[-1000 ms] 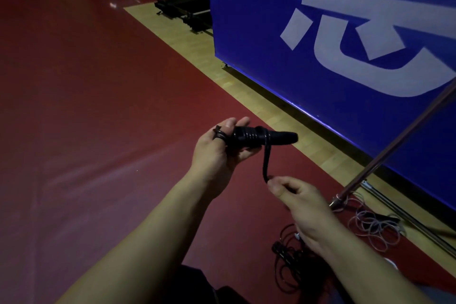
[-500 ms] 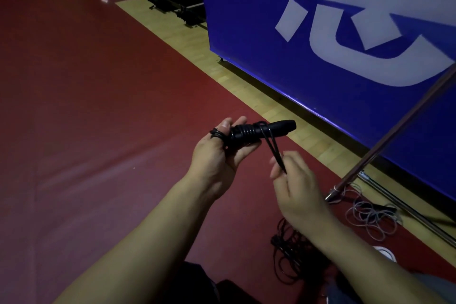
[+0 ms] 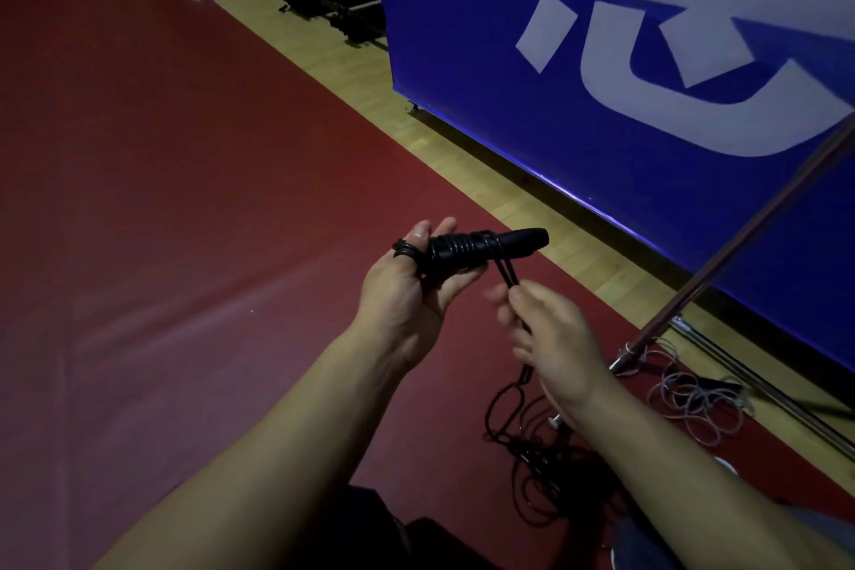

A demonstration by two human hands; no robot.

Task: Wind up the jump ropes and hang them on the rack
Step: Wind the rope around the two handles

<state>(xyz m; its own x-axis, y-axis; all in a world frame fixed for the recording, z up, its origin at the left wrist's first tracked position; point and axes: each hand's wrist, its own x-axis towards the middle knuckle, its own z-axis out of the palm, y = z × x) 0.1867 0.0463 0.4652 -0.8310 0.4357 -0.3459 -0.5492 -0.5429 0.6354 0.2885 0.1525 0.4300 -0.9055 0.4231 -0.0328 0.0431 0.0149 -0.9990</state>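
— Hands at centre?
— Left hand grips black handles, cord coiled round them; right hand pinches the rope just below.
— Beyond?
— Red mat, blue banner, rack pole, pale rope at its foot.

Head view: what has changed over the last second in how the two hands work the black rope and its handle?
The right hand rose from below the black handle to just beside it, keeping its pinch on the black rope, which now runs up as a short doubled strand. The left hand kept its grip on the handle, coils still on it and round the thumb. The loose rope pile stays on the floor.
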